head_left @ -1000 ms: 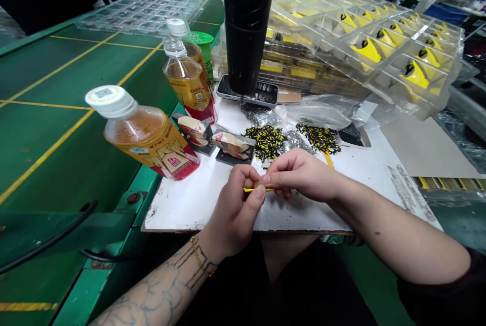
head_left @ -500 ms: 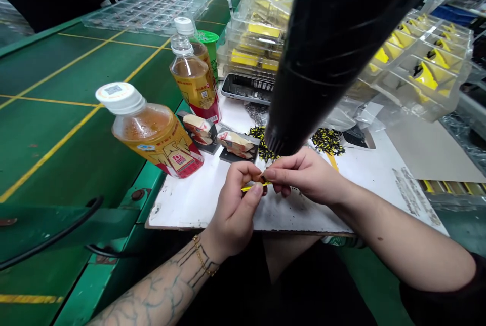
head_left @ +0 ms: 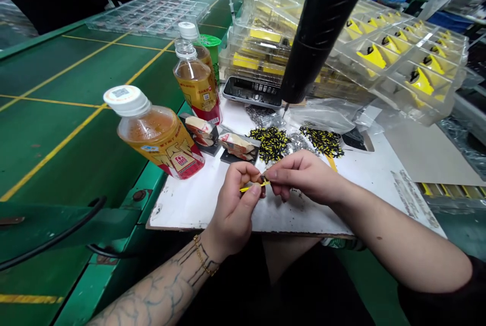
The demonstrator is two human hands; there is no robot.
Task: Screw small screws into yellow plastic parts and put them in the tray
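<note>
My left hand (head_left: 239, 204) is closed, thumb and fingers pinching a thin yellow plastic piece (head_left: 246, 189) that sticks out to the left. My right hand (head_left: 304, 176) meets it, thumb and forefinger pinched at a small black part (head_left: 263, 179) on the yellow piece's right end; the fingertips partly hide it. Both hands are above the front of a white board (head_left: 205, 209). Just behind them lie a pile of small black-and-yellow parts (head_left: 270, 143), a heap of small screws (head_left: 299, 144) and a second black-and-yellow pile (head_left: 322, 141). Over these hangs a black electric screwdriver (head_left: 313, 37), bit downward.
On the left stand a drink bottle (head_left: 159, 138) and two more bottles behind. Two dark blocks with taped tops, one a taped block (head_left: 239, 146), sit beside the piles. A phone (head_left: 252, 92) leans before stacked clear trays (head_left: 261, 37); another tray (head_left: 413, 63) holds yellow parts.
The screwdriver has swung up and away from my hands, uncovering the screws and parts behind. My hands have barely moved and keep their pinch on the yellow piece and black part.
</note>
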